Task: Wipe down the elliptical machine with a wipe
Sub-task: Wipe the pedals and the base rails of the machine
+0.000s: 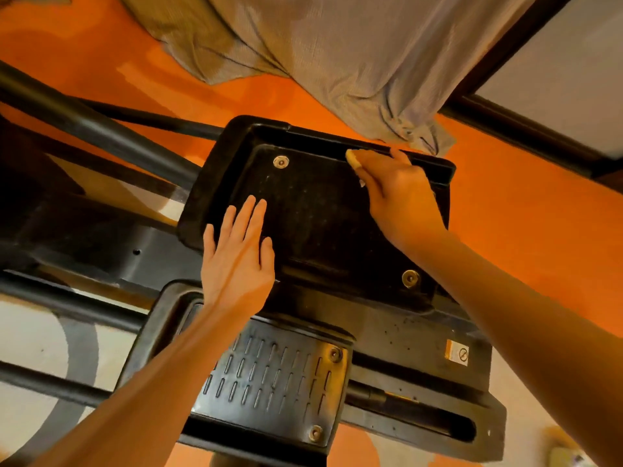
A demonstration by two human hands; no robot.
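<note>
Under right hand (397, 193) fingers, wipe (352, 159) against pedal (317, 210) rim; left hand (236, 254) flat

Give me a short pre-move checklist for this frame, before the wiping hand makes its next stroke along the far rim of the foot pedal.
1. Wipe in hand: ok. The right hand pinches a small pale wipe.
2. Wipe on the surface: ok. It sits against the far rim of the upper foot pedal.
3. Pedal steadied: ok. The left hand lies flat, fingers straight, on the pedal's near left part.
4. Stroke path free: ok. Nothing lies on the rim towards the bolt.
5. Hanging grey cloth clear of the pedal: cannot tell; its lower end hangs close to the far rim.
6. Wipe still damp: cannot tell.
</note>
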